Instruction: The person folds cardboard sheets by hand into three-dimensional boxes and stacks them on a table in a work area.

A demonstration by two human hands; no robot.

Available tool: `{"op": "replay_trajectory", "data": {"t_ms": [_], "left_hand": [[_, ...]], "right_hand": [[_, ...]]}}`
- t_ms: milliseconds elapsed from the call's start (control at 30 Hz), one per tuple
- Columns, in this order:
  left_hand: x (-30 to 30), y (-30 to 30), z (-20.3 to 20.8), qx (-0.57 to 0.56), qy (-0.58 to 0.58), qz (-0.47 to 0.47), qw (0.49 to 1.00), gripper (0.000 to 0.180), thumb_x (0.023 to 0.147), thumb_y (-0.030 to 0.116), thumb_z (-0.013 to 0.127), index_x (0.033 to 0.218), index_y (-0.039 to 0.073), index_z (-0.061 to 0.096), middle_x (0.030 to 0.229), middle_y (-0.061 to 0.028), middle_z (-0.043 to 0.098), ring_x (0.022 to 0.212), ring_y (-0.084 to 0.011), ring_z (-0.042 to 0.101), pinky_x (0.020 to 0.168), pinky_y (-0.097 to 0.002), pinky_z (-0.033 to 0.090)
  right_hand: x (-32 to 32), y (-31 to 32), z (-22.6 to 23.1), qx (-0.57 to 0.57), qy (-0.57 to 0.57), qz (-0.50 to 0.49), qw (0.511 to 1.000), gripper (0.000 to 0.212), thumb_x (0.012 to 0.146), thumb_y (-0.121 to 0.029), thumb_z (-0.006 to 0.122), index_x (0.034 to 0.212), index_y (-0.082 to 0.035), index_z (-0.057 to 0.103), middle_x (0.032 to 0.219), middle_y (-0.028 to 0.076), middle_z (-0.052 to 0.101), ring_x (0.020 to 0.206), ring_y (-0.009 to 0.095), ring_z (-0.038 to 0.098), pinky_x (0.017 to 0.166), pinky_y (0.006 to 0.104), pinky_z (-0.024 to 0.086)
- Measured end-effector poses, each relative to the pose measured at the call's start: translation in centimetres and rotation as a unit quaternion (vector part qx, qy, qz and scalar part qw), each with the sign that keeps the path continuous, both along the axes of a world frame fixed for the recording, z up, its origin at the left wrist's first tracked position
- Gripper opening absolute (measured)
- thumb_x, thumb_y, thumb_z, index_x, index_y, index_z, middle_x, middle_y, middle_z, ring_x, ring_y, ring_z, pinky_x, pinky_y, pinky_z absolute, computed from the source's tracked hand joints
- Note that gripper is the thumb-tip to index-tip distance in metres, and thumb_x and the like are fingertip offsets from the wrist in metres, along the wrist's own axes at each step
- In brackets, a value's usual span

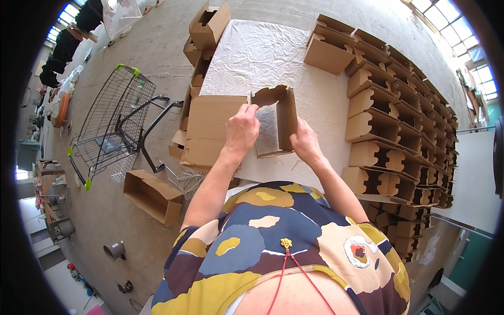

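Note:
Between my two hands stands a small cardboard box, its walls raised around an opening where white shows through. My left hand grips its left wall near the upper corner, fingers closed. On the right wall my right hand is closed as well, with the thumb and fingers at its edge. Just left of the box lies a stack of flat brown cardboard, partly behind my left forearm. The box is over a table covered with a wrinkled white sheet.
Rows of folded cardboard boxes are stacked along the right side. More boxes line the table's left edge. On the floor at left are a wire shopping cart with green corners and an open cardboard box.

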State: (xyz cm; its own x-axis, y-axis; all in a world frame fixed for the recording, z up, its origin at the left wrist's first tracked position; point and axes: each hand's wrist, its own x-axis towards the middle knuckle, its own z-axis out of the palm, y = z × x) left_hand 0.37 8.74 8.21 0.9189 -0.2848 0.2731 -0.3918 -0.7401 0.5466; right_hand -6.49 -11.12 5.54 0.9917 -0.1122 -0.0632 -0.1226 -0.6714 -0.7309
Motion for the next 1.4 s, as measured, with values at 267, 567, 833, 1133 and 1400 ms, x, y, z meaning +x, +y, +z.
{"op": "replay_trajectory", "data": {"t_ms": [267,567,833,1133,1400], "left_hand": [[0.9,0.1,-1.4,-0.002,-0.001,0.003,1.000,0.019,0.091,0.010,0.058,0.109,0.009,0.065,0.101,-0.0122,0.066,0.084,-0.0379,0.068,0.072,-0.0478,0.055],[1.8,-1.5,0.1,0.045,-0.171,-0.058,0.983,0.019,0.083,0.005,0.064,0.102,0.008,0.068,0.104,-0.0025,0.062,0.097,-0.0256,0.060,0.087,-0.0381,0.051],[0.3,-2.5,0.4,0.231,0.029,-0.256,0.938,0.006,0.085,0.010,0.062,0.088,0.005,0.063,0.097,-0.0126,0.064,0.090,-0.0310,0.066,0.078,-0.0428,0.057],[-2.1,-3.8,0.5,0.175,0.322,-0.323,0.872,0.019,0.089,0.010,0.061,0.104,0.000,0.064,0.103,-0.0225,0.069,0.100,-0.0407,0.065,0.085,-0.0471,0.053],[-1.0,-5.1,-0.4,0.229,0.297,-0.276,0.885,0.012,0.086,0.005,0.059,0.097,0.001,0.063,0.102,-0.0225,0.069,0.100,-0.0383,0.067,0.082,-0.0468,0.055]], "right_hand": [[-0.2,0.5,1.3,-0.075,0.042,-0.009,0.996,0.056,0.085,-0.007,0.052,0.140,-0.002,0.045,0.127,0.024,0.057,0.109,0.048,0.059,0.094,0.0562,0.048],[0.8,-0.5,0.4,-0.026,0.049,-0.024,0.998,0.054,0.084,-0.008,0.049,0.138,-0.004,0.048,0.129,0.025,0.058,0.114,0.047,0.057,0.097,0.0543,0.047],[1.0,-0.7,-0.2,-0.009,0.045,-0.017,0.999,0.051,0.083,-0.009,0.050,0.134,-0.005,0.050,0.125,0.026,0.059,0.113,0.047,0.057,0.097,0.0546,0.046],[1.3,-1.0,-0.7,0.003,0.053,-0.007,0.999,0.048,0.083,-0.009,0.050,0.130,-0.002,0.051,0.123,0.026,0.059,0.112,0.048,0.056,0.096,0.0554,0.046],[1.4,-1.5,-1.1,0.023,0.060,0.005,0.998,0.051,0.083,-0.009,0.050,0.133,-0.002,0.051,0.126,0.025,0.059,0.119,0.046,0.054,0.101,0.0545,0.044]]}}
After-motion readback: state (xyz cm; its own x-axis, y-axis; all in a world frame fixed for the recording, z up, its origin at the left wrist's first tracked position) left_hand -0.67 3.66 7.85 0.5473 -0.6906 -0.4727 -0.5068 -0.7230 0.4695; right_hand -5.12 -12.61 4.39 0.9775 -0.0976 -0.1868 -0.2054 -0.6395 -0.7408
